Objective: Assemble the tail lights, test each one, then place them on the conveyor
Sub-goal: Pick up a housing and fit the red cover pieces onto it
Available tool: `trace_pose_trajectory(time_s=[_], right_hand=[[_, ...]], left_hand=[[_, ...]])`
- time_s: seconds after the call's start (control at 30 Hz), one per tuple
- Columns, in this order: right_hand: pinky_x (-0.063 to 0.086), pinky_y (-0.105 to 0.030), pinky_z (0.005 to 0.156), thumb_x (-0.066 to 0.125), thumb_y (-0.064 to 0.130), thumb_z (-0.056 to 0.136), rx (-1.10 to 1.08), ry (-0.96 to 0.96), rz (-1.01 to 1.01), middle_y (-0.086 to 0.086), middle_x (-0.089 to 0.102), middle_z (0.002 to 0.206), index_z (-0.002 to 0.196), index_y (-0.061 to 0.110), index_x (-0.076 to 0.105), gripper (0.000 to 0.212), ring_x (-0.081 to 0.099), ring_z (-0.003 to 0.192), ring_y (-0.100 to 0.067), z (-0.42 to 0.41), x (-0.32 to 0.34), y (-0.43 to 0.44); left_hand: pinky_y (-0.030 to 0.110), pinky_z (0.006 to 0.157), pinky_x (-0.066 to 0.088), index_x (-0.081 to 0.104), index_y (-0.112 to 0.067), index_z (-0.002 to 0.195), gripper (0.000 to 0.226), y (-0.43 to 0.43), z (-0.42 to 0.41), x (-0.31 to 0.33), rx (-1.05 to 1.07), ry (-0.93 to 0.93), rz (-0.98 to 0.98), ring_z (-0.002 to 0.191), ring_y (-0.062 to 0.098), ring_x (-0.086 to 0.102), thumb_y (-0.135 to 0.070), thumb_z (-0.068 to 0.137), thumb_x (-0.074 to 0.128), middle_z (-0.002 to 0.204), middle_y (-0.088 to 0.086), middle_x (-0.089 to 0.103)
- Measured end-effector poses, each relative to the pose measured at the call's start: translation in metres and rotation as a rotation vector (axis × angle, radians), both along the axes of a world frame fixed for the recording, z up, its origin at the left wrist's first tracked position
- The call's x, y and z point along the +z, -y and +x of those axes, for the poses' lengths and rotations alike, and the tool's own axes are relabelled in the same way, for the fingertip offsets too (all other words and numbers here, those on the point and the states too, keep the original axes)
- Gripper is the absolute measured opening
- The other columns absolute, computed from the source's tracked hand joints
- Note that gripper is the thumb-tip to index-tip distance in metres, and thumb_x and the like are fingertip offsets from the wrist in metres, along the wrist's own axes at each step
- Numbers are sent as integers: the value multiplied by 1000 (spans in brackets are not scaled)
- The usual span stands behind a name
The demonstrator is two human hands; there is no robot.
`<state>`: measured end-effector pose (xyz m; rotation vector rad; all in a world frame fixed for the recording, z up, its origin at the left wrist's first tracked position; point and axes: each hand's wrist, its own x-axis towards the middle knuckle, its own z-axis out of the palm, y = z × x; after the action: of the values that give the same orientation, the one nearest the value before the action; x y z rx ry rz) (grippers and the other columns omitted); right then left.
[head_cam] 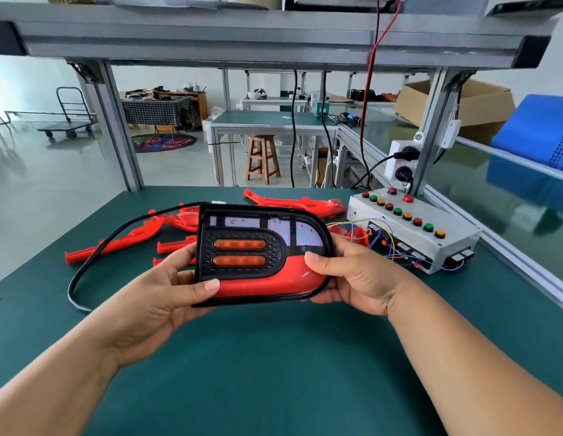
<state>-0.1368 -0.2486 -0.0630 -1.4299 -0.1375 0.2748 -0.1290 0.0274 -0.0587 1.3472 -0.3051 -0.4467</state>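
Thumbs pressed on the red lower lens and fingers wrapped behind it, the left hand [154, 297] and right hand [352, 278] clamp the tail light [258, 256] at its two ends. They hold it face-up above the green table [274, 357], its long axis running left to right between the palms. A black cable [94, 256] loops from its upper left corner; the test box [412, 228] lies just beyond the right hand and the conveyor [494, 190] farther right, so the right hand is judged nearer to both.
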Motion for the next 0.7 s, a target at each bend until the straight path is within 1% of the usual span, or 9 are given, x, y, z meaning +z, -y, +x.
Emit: trace_pose_trajectory(time_s=[0.1,0.2,0.3,0.47,0.6,0.7], right_hand=[[57,-29,59,74,31,63,-13,6,-12,1,73,88,115,28,58,54,70,74,-23,2,-2,-3],[56,-28,56,76,33,60,-19,8,-12,2,73,86,113,29,59,56,70,71,-21,3,-2,-3],[56,-28,56,76,34,59,-30,14,-2,2,72,88,112,31,60,55,69,71,-22,4,-3,-4],[55,-27,53,76,34,59,-41,29,14,3,73,87,109,31,60,53,70,69,-22,5,-3,-6],[55,-26,51,76,35,59,-38,28,21,-1,74,87,109,31,59,53,71,67,-27,4,-3,-6],[54,-25,51,74,38,61,-29,14,-11,-3,74,85,113,28,56,56,71,67,-27,3,-6,-9]], left_hand=[[34,91,54,67,-18,120,49,-2,2,-5,33,16,2,113,31,64,-4,73,65,122,16,67],[30,83,58,71,-16,113,42,-3,3,-8,38,40,9,108,27,67,-6,72,65,120,14,68],[27,78,57,71,-14,112,40,-5,5,-8,32,63,10,107,26,67,-6,74,64,120,14,68],[29,82,58,71,-14,112,38,-6,8,-8,40,82,27,110,28,66,-8,75,63,120,14,68],[28,78,58,72,-13,109,36,-4,8,-10,50,71,27,106,25,68,-8,75,62,118,13,69],[29,83,58,71,-13,112,36,-5,10,-14,46,47,53,108,24,67,-10,77,61,120,13,68]])
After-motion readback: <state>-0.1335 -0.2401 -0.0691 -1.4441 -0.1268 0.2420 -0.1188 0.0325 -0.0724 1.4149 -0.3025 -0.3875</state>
